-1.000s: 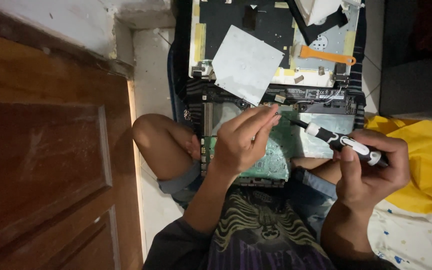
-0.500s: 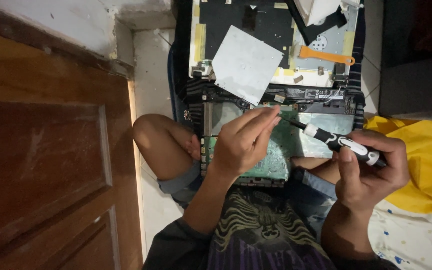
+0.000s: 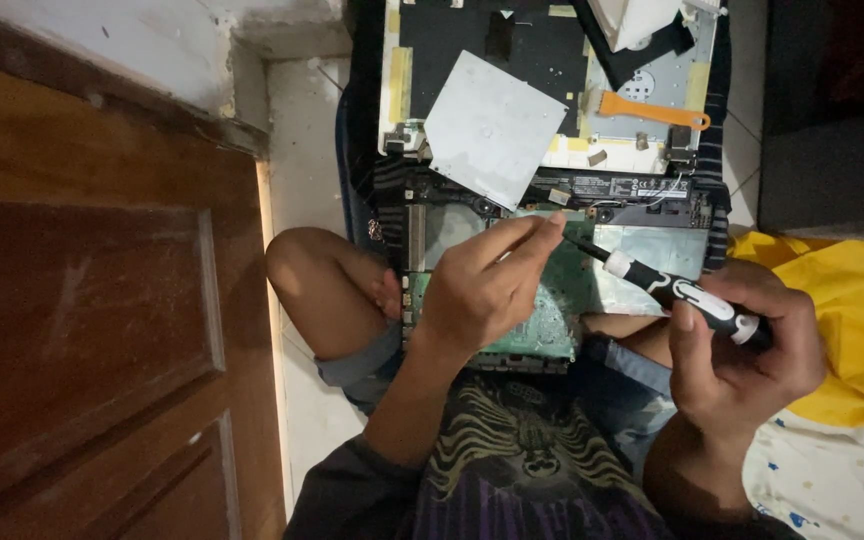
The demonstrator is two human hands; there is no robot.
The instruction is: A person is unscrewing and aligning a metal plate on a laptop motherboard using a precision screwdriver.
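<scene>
While the right hand (image 3: 742, 350) grips it, the screwdriver (image 3: 667, 288) points at the left hand (image 3: 482, 290).

The screwdriver (image 3: 687, 295) is black and white, the circuit board (image 3: 542, 310) green, the pry tool (image 3: 652, 108) orange, the cloth (image 3: 857, 330) yellow.

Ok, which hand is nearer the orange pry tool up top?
Left. The left hand has its fingertips raised toward the orange pry tool; the right hand sits lower, gripping the screwdriver.
</scene>
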